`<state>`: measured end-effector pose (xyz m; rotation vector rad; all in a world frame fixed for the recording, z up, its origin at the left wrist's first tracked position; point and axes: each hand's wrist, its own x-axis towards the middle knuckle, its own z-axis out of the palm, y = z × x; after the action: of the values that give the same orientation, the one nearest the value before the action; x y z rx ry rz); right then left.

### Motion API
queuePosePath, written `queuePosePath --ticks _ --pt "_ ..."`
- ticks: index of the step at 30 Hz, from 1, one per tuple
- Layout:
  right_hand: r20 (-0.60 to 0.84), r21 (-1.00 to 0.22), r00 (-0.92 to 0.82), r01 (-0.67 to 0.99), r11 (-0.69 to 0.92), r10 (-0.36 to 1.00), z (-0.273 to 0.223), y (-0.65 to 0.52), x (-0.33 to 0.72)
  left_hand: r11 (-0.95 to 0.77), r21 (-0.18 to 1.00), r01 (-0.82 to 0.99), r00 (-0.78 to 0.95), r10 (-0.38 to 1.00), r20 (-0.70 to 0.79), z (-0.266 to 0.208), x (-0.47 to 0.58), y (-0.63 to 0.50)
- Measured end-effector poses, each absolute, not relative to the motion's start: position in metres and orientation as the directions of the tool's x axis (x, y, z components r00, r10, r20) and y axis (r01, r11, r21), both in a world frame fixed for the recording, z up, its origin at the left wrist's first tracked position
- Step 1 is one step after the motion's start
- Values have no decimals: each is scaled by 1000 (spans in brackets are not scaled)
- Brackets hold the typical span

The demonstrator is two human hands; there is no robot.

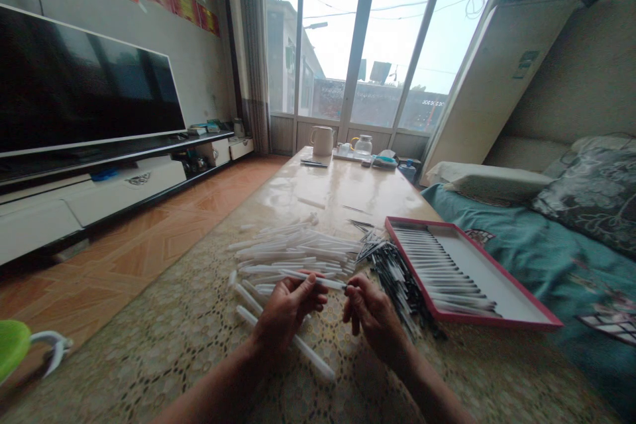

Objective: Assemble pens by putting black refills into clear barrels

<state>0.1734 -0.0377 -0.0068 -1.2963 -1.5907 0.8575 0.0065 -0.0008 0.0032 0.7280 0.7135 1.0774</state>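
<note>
My left hand [291,308] is closed around a slim white tube [328,283], thumb on top, holding it nearly level above the table. At its right end, the fingers of my right hand [370,308] pinch a small dark tip, mostly hidden by them. Behind my hands lies a loose pile of white tubes [298,245]. One more white tube [315,359] rests on the cloth below my left hand. A heap of thin black and white sticks [395,278] lies just beyond my right hand. To its right, a pink-rimmed box [511,273] holds a row of white sticks with dark ends [447,265].
The long table [199,344] has a patterned cover. At its far end stand a beige jug [322,141], a glass pot [364,144] and a tissue pack [385,159]. A teal-covered sofa [556,265] is on the right. A green stool [14,344] stands at lower left.
</note>
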Motion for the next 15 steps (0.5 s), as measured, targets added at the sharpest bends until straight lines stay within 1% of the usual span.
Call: queuePosePath --ticks 5,10,15 --pt "211 -904 -61 367 219 976 -7 -38 173 300 805 -512 331 934 -137 2 7 -1" --pt "203 -904 -65 372 212 977 -5 -39 173 303 804 -511 304 939 -161 5 6 -1" --pt "206 -909 -73 355 219 976 -6 -39 173 305 806 -507 335 932 -142 5 7 -2"
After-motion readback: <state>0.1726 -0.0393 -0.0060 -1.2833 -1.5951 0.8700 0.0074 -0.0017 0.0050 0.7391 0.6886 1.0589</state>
